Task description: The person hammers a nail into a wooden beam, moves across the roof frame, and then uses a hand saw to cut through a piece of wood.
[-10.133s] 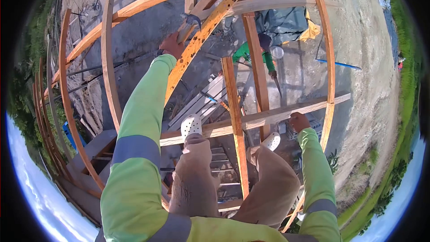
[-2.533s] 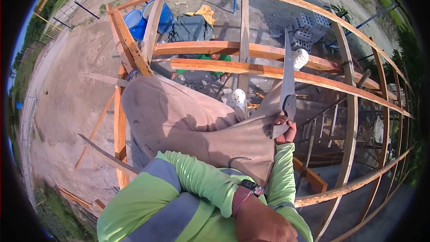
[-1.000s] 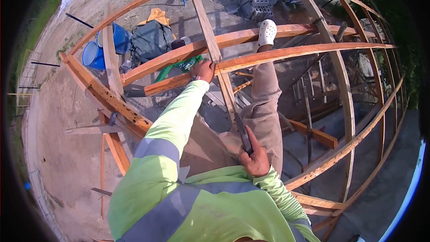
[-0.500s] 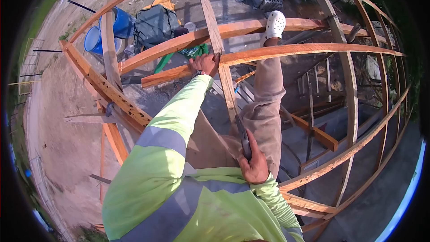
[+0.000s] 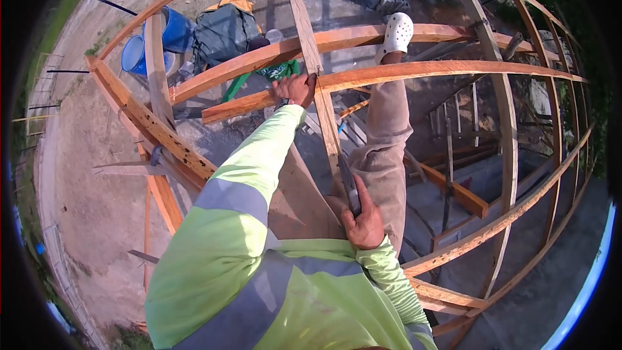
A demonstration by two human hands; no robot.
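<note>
A: While the left hand (image 5: 295,89) gripped the straight slat (image 5: 304,19) at its crossing w/ the curved rib (image 5: 414,72), where was the saw?

B: In the right hand (image 5: 364,223), by the thigh. Fingers were wrapped round the handsaw (image 5: 348,188), blade edge-on along the slat. Open gaps btw. ribs both sides; blue barrels (image 5: 133,58) sat on the ground well below.

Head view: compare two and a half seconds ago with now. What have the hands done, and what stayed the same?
The left hand has reached forward and gripped the wooden frame. The right hand has tipped the saw from upright down along the trouser leg. Unchanged: the right hand grips the saw.
</note>
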